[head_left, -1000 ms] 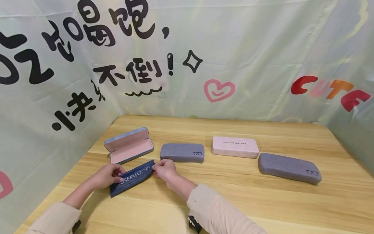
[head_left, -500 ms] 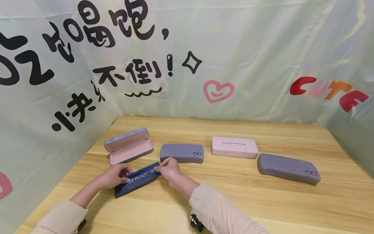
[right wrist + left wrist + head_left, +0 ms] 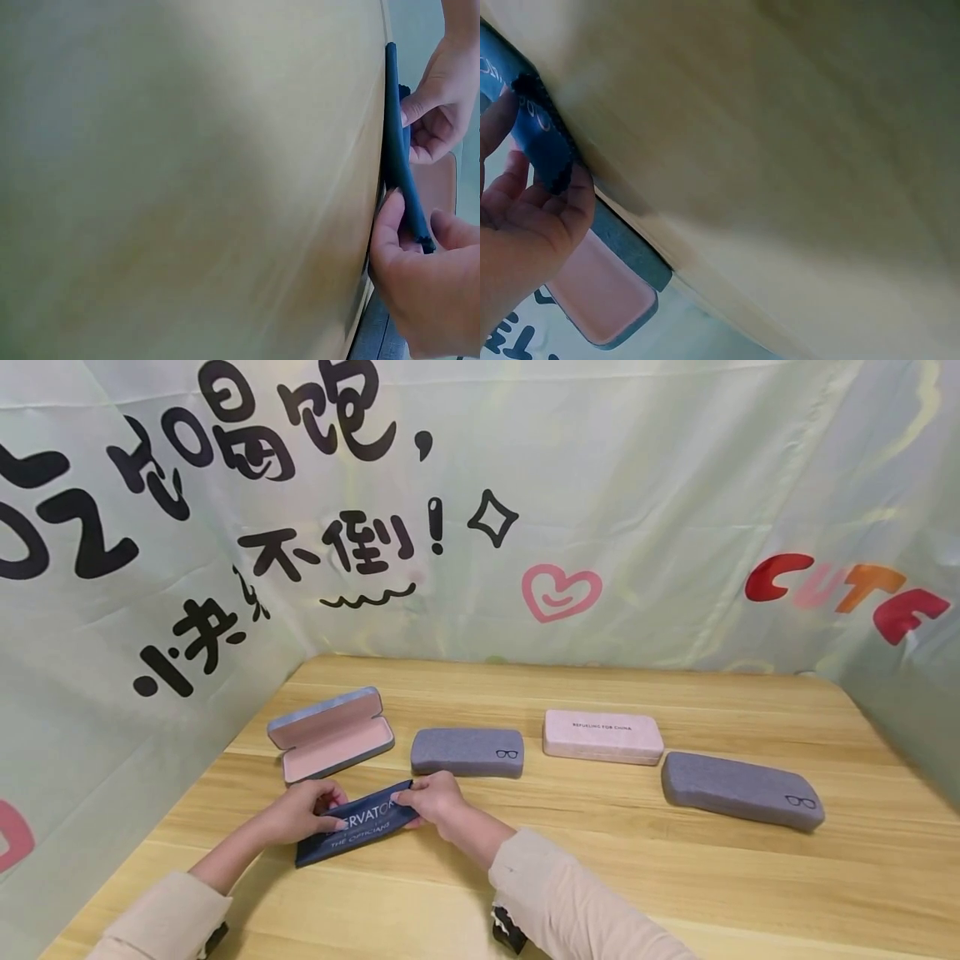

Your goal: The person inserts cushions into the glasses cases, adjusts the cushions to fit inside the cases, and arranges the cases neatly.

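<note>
A dark blue folded glasses cloth (image 3: 362, 837) with white lettering stretches between my two hands, low over the table. My left hand (image 3: 303, 814) pinches its upper edge, thumb on the printed side. At the far end, my right hand (image 3: 441, 800) pinches the right corner between thumb and fingers. Zigzag edges show on the cloth (image 3: 544, 146) in the left wrist view. From the right wrist view, the cloth (image 3: 396, 150) appears nearly edge-on, with a folded layer behind. Just beyond the hands lies an open glasses case (image 3: 337, 758), blue-grey outside and pink inside.
Along the back of the wooden table (image 3: 600, 877) lie a closed grey-blue glasses case (image 3: 457, 750), a closed pink case (image 3: 600, 739) and another grey-blue case (image 3: 738, 789) farther right. A printed fabric curtain (image 3: 645, 510) encloses the back and sides.
Both hands and the cloth have shifted a little to the right. The right thumb now reaches farther onto the printed side. The glasses cases have not moved.
</note>
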Available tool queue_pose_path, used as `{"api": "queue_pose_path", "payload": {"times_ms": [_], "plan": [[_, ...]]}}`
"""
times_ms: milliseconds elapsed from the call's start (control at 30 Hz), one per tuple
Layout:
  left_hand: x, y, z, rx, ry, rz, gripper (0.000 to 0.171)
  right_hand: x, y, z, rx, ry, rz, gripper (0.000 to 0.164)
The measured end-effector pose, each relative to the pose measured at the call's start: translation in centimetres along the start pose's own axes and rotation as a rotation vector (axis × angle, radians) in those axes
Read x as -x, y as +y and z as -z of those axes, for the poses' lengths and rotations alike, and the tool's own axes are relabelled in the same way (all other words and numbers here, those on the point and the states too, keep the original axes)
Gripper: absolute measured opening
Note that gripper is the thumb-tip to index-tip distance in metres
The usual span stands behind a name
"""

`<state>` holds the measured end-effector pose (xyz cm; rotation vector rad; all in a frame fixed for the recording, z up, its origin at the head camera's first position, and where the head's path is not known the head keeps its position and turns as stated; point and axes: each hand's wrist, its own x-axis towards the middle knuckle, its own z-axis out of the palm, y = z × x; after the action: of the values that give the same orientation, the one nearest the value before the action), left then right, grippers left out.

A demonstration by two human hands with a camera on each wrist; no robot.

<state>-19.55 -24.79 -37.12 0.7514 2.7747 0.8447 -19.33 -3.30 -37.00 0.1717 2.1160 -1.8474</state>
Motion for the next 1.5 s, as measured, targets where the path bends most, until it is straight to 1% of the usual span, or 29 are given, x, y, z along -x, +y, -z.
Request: {"api": "queue_pose_path", "payload": {"times_ms": [167,300,433,567,767,1000,1100,1167,1267,1400,1500], "plan": [[0.1,0.0,-0.1,0.011,0.01,0.0,0.02,0.0,-0.3,0.0,0.059,-0.012,0.035,0.024],[0.1,0.1,0.1,0.01,-0.002,-0.004,0.018,0.2,-0.3,0.0,0.153,-0.018,0.108,0.029],[0.2,0.2,0.5,0.006,-0.017,-0.016,0.013,0.3,-0.3,0.1,0.194,-0.024,0.184,0.028],[0.4,0.3,0.7,0.024,-0.031,-0.018,0.014,0.4,-0.3,0.3,0.155,-0.033,0.215,0.025],[0.5,0.2,0.8,0.067,-0.054,-0.011,0.016,0.6,-0.6,0.9,0.091,-0.054,0.206,0.023],[0.6,0.2,0.9,0.144,-0.144,-0.018,0.014,0.7,-1.2,1.9,0.062,-0.081,0.214,0.023],[0.7,0.2,1.0,0.167,-0.163,-0.015,0.015,0.7,-1.5,2.3,0.056,-0.081,0.21,0.023],[0.7,0.2,1.1,0.173,-0.145,-0.008,0.017,0.6,-1.7,2.6,0.053,-0.074,0.207,0.024],[0.7,0.0,1.2,0.221,-0.088,0.024,0.019,0.4,-1.9,2.9,0.043,-0.063,0.208,0.024],[0.7,0.0,1.5,0.377,-0.001,0.067,0.023,0.2,-2.1,3.2,0.031,-0.021,0.234,0.024],[0.6,0.3,1.8,0.471,0.074,0.128,0.026,0.1,-2.2,3.2,0.043,0.029,0.283,0.023]]}}
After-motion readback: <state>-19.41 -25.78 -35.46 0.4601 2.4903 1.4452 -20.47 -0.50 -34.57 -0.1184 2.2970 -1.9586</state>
